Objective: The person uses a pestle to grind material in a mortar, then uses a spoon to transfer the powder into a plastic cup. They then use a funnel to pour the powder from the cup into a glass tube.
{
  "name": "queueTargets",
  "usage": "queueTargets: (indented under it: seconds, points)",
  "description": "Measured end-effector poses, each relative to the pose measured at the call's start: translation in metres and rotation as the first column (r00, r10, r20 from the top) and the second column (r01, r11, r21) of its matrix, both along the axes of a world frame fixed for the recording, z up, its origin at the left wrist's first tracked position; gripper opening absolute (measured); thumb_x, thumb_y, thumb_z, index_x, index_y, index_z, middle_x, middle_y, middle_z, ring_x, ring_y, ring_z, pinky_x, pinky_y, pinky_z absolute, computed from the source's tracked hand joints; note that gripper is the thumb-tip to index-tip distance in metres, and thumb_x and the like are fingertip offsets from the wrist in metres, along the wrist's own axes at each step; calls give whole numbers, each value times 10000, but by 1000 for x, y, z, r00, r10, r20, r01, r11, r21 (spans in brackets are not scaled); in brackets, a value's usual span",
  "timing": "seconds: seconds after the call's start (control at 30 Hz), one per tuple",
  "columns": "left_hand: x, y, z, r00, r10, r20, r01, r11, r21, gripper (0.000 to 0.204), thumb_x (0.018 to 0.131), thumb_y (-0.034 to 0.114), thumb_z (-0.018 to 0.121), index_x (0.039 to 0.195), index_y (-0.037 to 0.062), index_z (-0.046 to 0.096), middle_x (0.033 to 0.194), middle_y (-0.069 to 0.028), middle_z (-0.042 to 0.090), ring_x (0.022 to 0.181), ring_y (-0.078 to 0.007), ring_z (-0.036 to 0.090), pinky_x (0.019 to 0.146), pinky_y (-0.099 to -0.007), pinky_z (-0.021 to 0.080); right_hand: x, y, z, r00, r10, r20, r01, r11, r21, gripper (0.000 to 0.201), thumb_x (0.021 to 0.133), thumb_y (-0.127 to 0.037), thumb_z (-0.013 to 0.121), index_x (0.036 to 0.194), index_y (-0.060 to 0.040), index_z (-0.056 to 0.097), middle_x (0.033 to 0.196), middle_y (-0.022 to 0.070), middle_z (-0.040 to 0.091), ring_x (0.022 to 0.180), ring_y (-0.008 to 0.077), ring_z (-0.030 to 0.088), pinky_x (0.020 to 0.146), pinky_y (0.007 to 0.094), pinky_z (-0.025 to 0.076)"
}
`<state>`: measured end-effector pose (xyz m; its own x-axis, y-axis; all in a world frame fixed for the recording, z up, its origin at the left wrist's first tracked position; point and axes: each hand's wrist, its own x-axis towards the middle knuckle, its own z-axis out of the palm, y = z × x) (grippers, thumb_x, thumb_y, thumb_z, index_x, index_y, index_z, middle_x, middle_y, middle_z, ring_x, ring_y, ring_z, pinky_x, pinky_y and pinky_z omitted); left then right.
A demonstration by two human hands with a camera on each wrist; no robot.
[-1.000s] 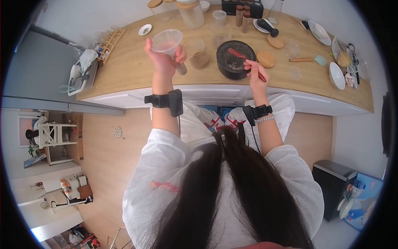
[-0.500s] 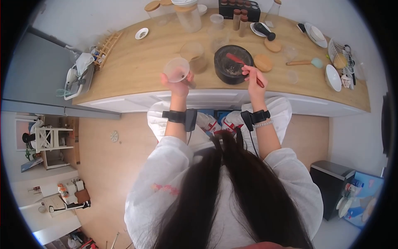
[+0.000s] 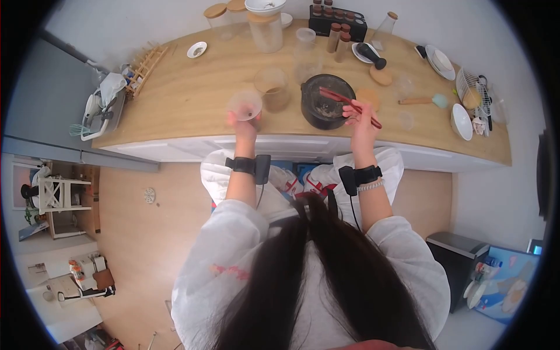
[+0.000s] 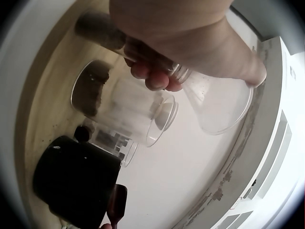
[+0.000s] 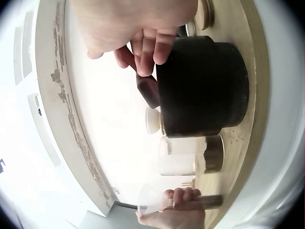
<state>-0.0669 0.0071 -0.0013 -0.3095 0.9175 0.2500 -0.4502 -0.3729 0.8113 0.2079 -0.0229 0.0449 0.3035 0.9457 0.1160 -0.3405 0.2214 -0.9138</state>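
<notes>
My left hand (image 3: 245,126) grips a slim glass tube (image 4: 102,32) with dark brown contents near its base. A clear plastic funnel (image 4: 220,102) sits in the tube's mouth, with the thumb along its cone. My right hand (image 3: 363,127) holds a dark red spatula (image 3: 341,97), whose flat end lies over the opening of a black stone mortar (image 3: 324,121). Dark bits show inside the mortar. Between the two hands, slightly farther back, stands a clear glass jar (image 3: 273,100) part-filled with brown powder.
A round wooden lid (image 3: 368,98) lies right of the mortar. Behind stand corked spice tubes (image 3: 342,46), a black pestle (image 3: 373,56) on a white plate, and lidded jars (image 3: 265,35). To the right are a pale-green-headed spatula (image 3: 438,101) and a white bowl (image 3: 461,121).
My left hand has come down toward the counter's front edge with the funnel and tube. The spatula in my right hand has turned and now lies at a different slant over the mortar.
</notes>
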Motion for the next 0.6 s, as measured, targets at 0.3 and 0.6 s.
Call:
queueTargets:
  seconds: [0.3,0.6]
  points:
    - [-3,0,-8,998,-24,57,21,999,51,748,712,742,349,846,26,514,631,-67,484,478,-180,442,443,-297,337,-1,58,81,996,72,-43,-71,997,40,389,912,-361,471,891,13,574,709,117,624,555,137,579,490,220,438]
    - [-8,6,-30,993,-55,102,51,998,38,725,712,728,378,877,38,525,682,-72,499,519,-191,460,453,-295,350,-31,159,104,847,425,319,-335,893,-301,303,836,-341,570,815,-39,569,625,42,578,504,90,523,501,213,438]
